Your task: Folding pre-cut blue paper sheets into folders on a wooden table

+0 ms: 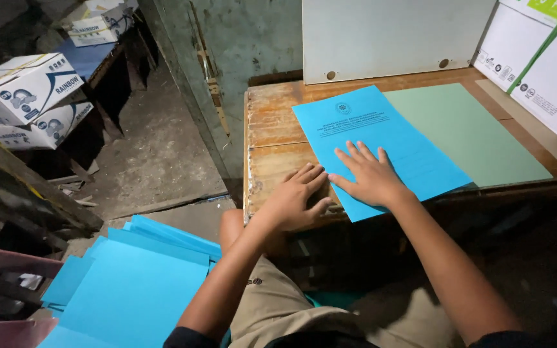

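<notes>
Centre frame: my right hand [370, 177] lies flat, fingers spread, on the printed blue paper cover [381, 145]; left hand [294, 201] open, steadying its left edge on the worn wooden table [272, 122]. Keep pressure even; edges squared.

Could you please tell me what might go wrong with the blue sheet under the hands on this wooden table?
1. The printed blue paper sheet hangs over the near edge of the worn wooden table; pressure from the right hand could crease it there.
2. The left hand rests at the sheet's left edge and might crumple it.
3. The blue sheet overlaps the plain green paper sheet, so shifting one may drag the other.
</notes>
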